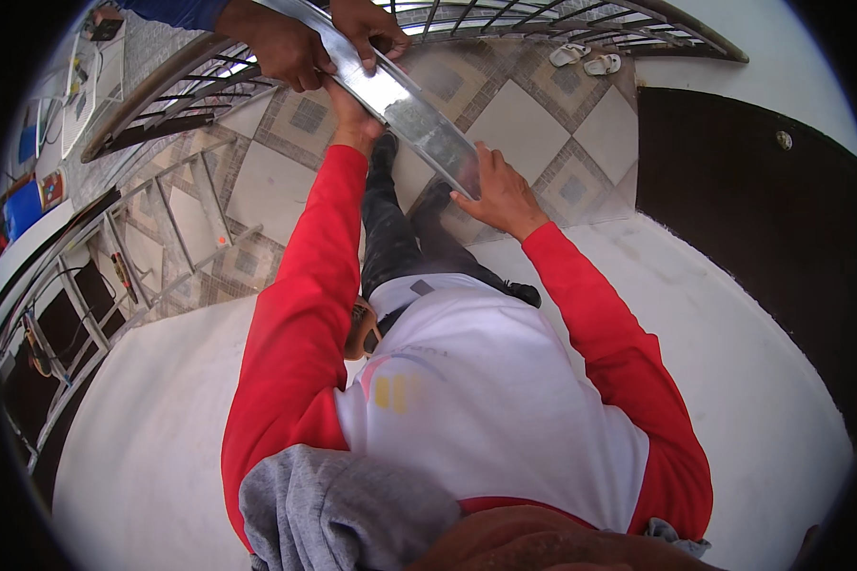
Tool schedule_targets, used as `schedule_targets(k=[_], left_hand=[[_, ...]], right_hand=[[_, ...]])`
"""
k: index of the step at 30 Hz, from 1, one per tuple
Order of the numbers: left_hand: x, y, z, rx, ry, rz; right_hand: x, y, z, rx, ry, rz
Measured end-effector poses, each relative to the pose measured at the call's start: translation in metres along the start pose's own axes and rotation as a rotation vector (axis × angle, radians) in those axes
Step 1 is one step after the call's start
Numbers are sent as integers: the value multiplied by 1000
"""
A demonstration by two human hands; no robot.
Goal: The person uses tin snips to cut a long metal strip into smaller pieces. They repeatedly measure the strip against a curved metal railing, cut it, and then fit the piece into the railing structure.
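Observation:
A long, shiny metal channel (411, 112) slants across the upper middle, from the top edge down toward the right. My right hand (503, 193) grips its near end, thumb and fingers at the two sides. Farther up, my left hand (354, 116) holds the channel's left edge; its fingertips are partly hidden by the metal and another person's hand. That person's hands also hold the channel: one hand (284, 48) is right beside mine on the left edge, and the other hand (367, 30) rests on the top and right edge.
An aluminium ladder (167, 224) stands at the left, with tools hanging on it. A metal railing (229, 76) curves behind the channel. White sandals (586, 59) lie on the patterned tile floor (516, 124). To the right is a dark door (733, 181) with a round knob.

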State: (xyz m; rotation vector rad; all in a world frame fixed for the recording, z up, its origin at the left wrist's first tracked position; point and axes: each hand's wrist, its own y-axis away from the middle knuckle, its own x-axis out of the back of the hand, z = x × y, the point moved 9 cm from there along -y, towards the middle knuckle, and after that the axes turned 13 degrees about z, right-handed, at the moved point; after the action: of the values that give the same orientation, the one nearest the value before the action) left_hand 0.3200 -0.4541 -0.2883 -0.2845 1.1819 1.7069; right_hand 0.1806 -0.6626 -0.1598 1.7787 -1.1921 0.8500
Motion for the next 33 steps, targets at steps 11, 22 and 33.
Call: schedule_targets(k=[11,22,33], left_hand=[[5,-2,-10,34,50,66],[-1,0,-8,16,62,22],[-10,13,1,46,100,29]], right_hand=[[-8,-4,-2,-14,2,-27],[3,-44,-29,-27,-17,-14],[33,-42,-39,-23,-34,8]])
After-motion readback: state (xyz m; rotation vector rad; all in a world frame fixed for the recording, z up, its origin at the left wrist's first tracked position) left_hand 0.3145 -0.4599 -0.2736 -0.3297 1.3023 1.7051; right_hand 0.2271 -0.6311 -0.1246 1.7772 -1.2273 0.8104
